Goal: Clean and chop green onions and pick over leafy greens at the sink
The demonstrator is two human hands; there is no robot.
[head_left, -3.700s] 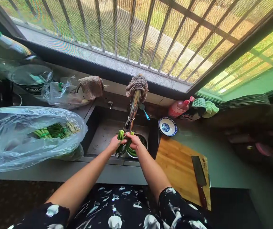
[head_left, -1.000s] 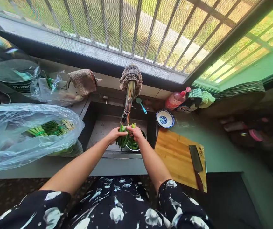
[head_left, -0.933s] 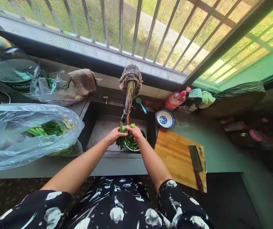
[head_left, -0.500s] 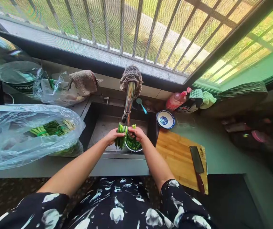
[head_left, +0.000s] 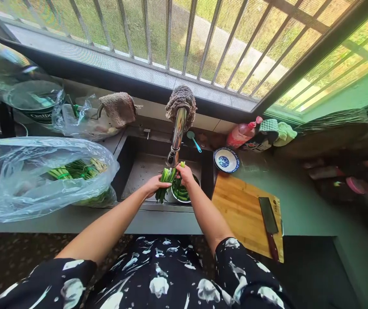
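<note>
At the left, the banded bundles of chive-like greens (head_left: pixel 77 169) inside the clear plastic bag (head_left: pixel 16 182) look untouched, while the work at the sink (head_left: pixel 139 171) seems partway along, with a bunch in hand and greens in the bowl. Below the faucet (head_left: pixel 179 128), the left hand (head_left: pixel 152 186) pinches the bunch of green stalks (head_left: pixel 161 194) between thumb and fingers, and just beside it the right hand (head_left: pixel 185 174) grips the upright ends of more stalks (head_left: pixel 182 164), above the round bowl (head_left: pixel 181 201) of greens. Farther right, the cleaver (head_left: pixel 269 216) lies on the wooden cutting board (head_left: pixel 235 214), out of use.
</note>
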